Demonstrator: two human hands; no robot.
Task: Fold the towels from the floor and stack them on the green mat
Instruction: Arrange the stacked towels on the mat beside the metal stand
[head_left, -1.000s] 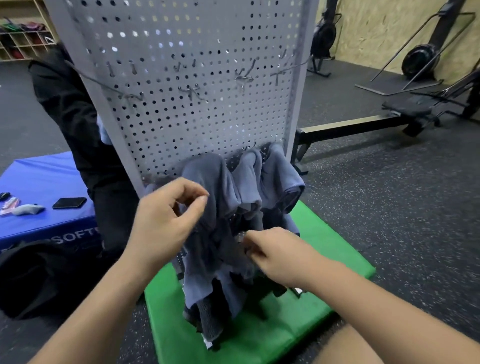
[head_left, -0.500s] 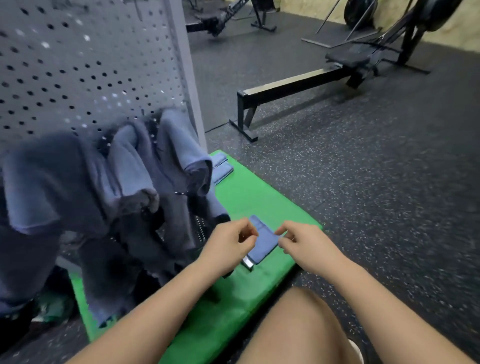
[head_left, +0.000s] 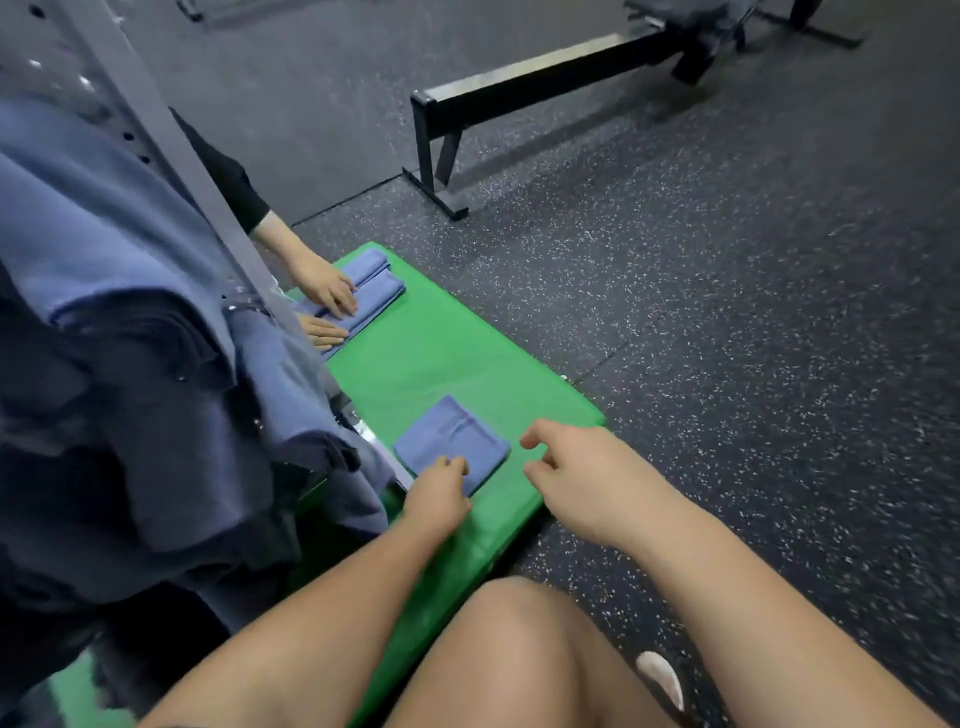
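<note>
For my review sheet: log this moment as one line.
left hand: on folded blue towel near edge | right hand: open, off towel | towel: flat on green mat

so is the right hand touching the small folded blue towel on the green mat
No, the right hand hovers over the green mat to the right of the small folded blue towel, with bare mat between them.

Floor (head_left: 753, 322): dark rubber, flecked white, no flecks in the far left stretch; a seam divides the two. Rower rail (head_left: 545, 78) at top centre: black frame with a silver top face, running up to the right, its front foot (head_left: 441, 200) on the flecked rubber. Grey pegboard (head_left: 150, 119) at left, leaning, its upright edge crossing the view. Light even, with soft shadow under the rail.
</note>
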